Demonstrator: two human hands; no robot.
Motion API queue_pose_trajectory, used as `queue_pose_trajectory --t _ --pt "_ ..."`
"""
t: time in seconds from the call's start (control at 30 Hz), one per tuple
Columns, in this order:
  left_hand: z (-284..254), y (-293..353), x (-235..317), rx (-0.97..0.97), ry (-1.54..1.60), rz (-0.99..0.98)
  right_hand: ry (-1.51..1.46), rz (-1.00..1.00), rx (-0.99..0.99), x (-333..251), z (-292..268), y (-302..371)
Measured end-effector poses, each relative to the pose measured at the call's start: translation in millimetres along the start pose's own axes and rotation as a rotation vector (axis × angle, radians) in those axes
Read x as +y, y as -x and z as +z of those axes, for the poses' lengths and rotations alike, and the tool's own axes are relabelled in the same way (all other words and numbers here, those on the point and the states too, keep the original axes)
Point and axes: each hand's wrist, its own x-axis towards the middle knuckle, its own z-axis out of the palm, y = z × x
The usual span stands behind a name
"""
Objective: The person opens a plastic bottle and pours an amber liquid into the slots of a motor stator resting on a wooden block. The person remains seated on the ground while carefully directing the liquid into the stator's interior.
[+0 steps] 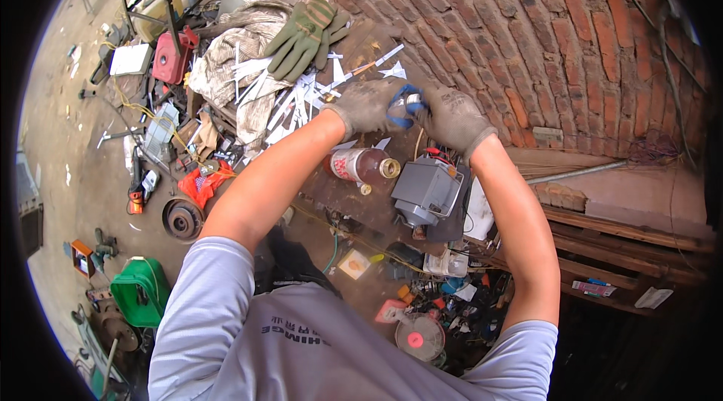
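Note:
Grey work gloves cover both my hands, which meet over the cluttered bench by the brick wall. Between them is a small blue loop-shaped thing (398,121) with a white or silvery middle; its exact kind is hard to make out. My left hand (369,106) is closed on its left side, and my right hand (455,116) closes on its right side. Just below, a brown glass bottle (369,166) with a red-and-white label lies on its side. A grey boxy device (428,189) stands under my right wrist.
White paper strips (290,111) and a pair of green gloves (303,38) lie left of my hands, on crumpled cloth (218,73). The brick wall (520,47) rises behind. Small parts surround a round fan-like item (419,337) near my body. A green bin (140,292) stands lower left.

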Motion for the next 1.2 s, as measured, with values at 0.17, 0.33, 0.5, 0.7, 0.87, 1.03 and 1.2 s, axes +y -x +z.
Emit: queue_pose_trajectory --t 0.17,0.33,0.5,0.7,0.87,1.03,1.2 --pt "-1 5 5 0.052 -0.023 -0.019 -0.187 0.603 0.005 -17 17 -17" --pt "2 3 -7 0.042 -0.035 -0.029 -0.118 0.096 0.055 -5 -3 -6" --pt "5 0 -5 0.020 -0.011 -0.013 -0.005 0.008 0.079 2 15 0" --pt "7 -2 -6 0.055 -0.031 -0.023 -0.084 0.258 0.060 -31 14 3" --pt "-6 4 2 -0.004 0.008 0.003 -0.212 0.443 0.052 -34 27 -10" --pt "-39 22 1 0.066 0.357 -0.090 -0.358 0.666 0.368 -8 4 55" --pt "-32 104 9 -0.082 0.334 0.110 -1.237 0.701 0.997 12 19 247"
